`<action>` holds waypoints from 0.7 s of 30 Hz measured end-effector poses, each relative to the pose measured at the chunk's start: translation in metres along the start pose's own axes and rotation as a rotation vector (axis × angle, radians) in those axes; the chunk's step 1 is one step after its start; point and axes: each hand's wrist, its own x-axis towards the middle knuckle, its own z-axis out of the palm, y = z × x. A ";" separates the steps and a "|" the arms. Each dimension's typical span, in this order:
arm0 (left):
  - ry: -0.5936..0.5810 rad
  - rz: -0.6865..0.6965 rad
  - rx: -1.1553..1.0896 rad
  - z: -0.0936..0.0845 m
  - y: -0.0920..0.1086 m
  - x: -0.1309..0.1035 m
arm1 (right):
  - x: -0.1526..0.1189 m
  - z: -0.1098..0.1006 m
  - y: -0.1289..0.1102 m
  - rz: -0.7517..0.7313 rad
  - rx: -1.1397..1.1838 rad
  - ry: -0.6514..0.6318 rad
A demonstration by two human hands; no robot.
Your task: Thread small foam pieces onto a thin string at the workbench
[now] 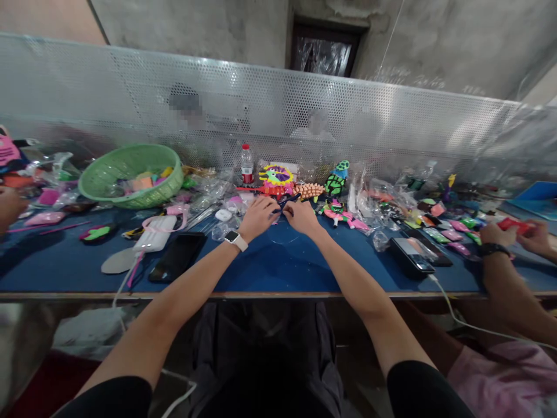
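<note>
My left hand (261, 216), with a white watch on its wrist, and my right hand (301, 217) nearly meet over the blue table. Between their fingertips is a small dark blue piece (289, 201); both hands pinch at it. Just behind them lie a yellow, purple and green clay figure (278, 175) and an orange spiky piece (308, 190). To the right of my right hand are a green and black turtle-like figure (336, 181) and a pink and green figure (337, 215).
A green basket (130, 174), white power bank (155, 233) and black phone (177, 257) are at left. A red-capped bottle (246, 165) stands behind. A black device (411, 258) and another person's hands (509, 233) are at right; another hand (11, 206) shows at far left.
</note>
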 end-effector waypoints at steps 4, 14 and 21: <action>-0.121 0.072 0.163 -0.005 0.008 0.003 | 0.000 0.000 -0.001 -0.033 0.008 0.041; -0.113 -0.058 0.160 -0.008 0.006 0.005 | -0.001 0.005 -0.003 -0.109 0.012 0.115; -0.073 -0.293 -0.261 0.002 -0.002 0.005 | -0.004 -0.002 -0.005 -0.140 -0.023 0.088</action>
